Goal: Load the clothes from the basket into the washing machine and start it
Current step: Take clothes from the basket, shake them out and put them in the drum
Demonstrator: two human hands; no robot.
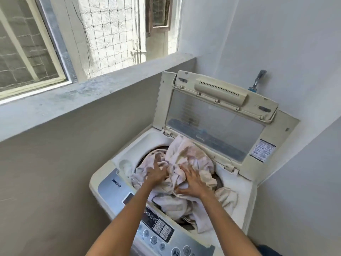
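Head view: the left hand and right hand are laid spread, fingers splayed, on pale clothes heaped in the open washing machine; some cloth possibly overhangs the rim.

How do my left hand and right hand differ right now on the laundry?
The left hand reaches farther into the drum, fingers pointing toward the lid; the right hand sits nearer the control panel, fingers splayed wider. Both press palm-down on the pale clothes, neither gripping.
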